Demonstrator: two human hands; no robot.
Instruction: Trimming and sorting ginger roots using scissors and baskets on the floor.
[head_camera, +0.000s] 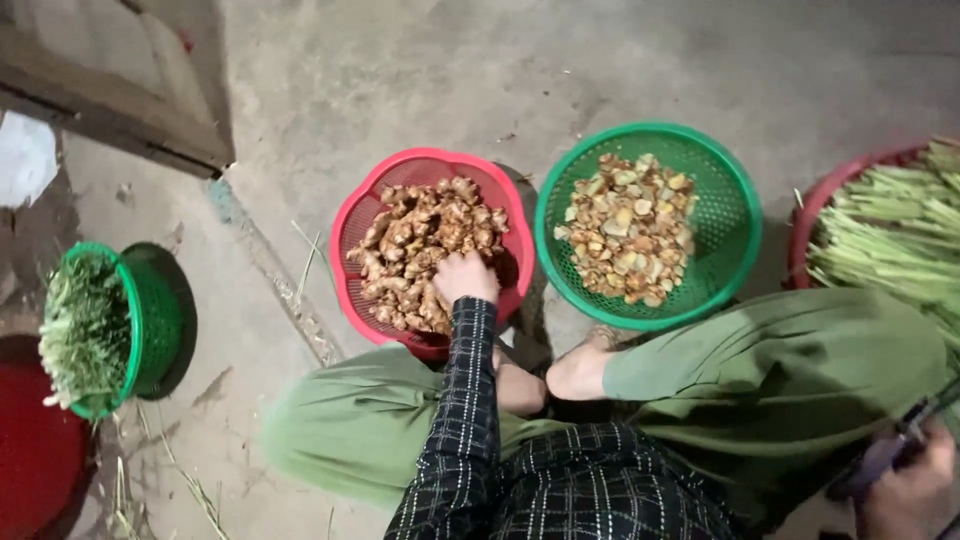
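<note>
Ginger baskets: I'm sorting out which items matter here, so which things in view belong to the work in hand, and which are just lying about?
In use:
left hand reaching into whole ginger
red basket
green basket of cut ginger pieces
right hand holding a dark tool

Lying about:
tipped green basket of stalks
lemongrass-like stalks at right
wooden board

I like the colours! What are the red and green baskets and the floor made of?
Red basket and green basket: probably plastic, given their bright, slightly shiny colour and moulded mesh holes. Floor: likely concrete, being grey, matte and rough.
</note>
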